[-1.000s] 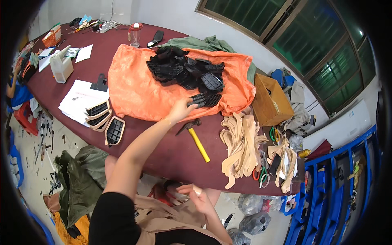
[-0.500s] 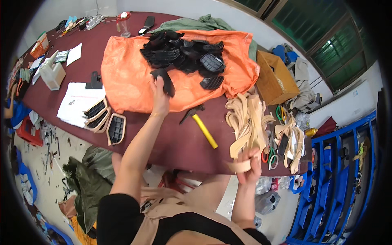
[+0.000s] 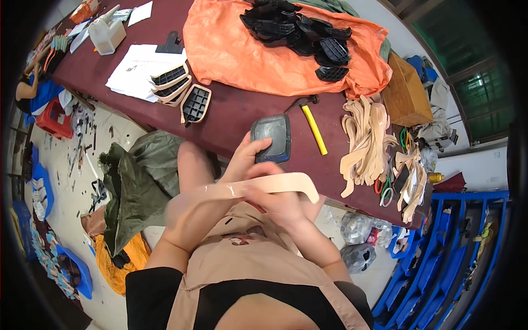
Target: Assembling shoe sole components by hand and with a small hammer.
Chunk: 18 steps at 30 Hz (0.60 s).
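Note:
My left hand (image 3: pixel 246 158) grips a black moulded plate (image 3: pixel 271 136), a rounded square with its smooth face up, near the table's front edge. Just below it, my right hand (image 3: pixel 278 206) has its fingers closed on a long beige strip (image 3: pixel 280 183) with a hooked right end. The strip crosses in front of both forearms, and its left part is blurred. A heap of similar beige strips (image 3: pixel 366 140) lies at the table's right. More black plates (image 3: pixel 297 27) are piled on an orange sheet (image 3: pixel 214 33). Several gridded black pieces with beige edging (image 3: pixel 196 103) sit to the left.
A hammer with a yellow handle (image 3: pixel 314 130) lies between the plate and the strips. Scissors (image 3: pixel 386 190) rest by the right edge, near a wooden box (image 3: pixel 406 91). White papers (image 3: pixel 132 71) and a white jug (image 3: pixel 107 36) stand left. Another person (image 3: pixel 30 91) is at far left.
My left hand has drawn the black plate from the orange sheet toward me. My right hand has carried the beige strip leftward from the heap, up beside the plate. The view has shifted.

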Each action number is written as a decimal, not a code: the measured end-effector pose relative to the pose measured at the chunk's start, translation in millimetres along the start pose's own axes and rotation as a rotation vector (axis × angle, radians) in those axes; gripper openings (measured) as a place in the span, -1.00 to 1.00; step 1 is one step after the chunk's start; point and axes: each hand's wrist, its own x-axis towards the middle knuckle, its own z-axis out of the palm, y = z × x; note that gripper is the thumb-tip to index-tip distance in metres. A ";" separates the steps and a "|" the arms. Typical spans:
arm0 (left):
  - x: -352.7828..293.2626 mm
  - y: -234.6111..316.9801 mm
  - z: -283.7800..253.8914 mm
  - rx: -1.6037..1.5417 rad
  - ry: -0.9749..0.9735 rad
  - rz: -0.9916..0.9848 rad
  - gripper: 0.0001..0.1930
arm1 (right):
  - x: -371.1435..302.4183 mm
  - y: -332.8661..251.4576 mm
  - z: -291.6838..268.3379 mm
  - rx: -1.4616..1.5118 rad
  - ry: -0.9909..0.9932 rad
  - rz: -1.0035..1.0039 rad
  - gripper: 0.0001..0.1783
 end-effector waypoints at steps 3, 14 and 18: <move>-0.2 -10.9 10.2 -0.203 0.086 -0.134 -0.72 | -23.0 10.9 -13.6 0.041 0.322 -0.137 -0.71; -12.7 -3.9 23.4 -0.240 0.009 -0.182 -0.61 | -40.0 -2.0 -43.1 -0.437 0.520 -0.470 -0.84; -15.6 -1.2 20.9 -0.269 0.018 -0.197 -0.73 | -34.1 -7.4 -36.2 -0.284 0.510 -0.507 -0.88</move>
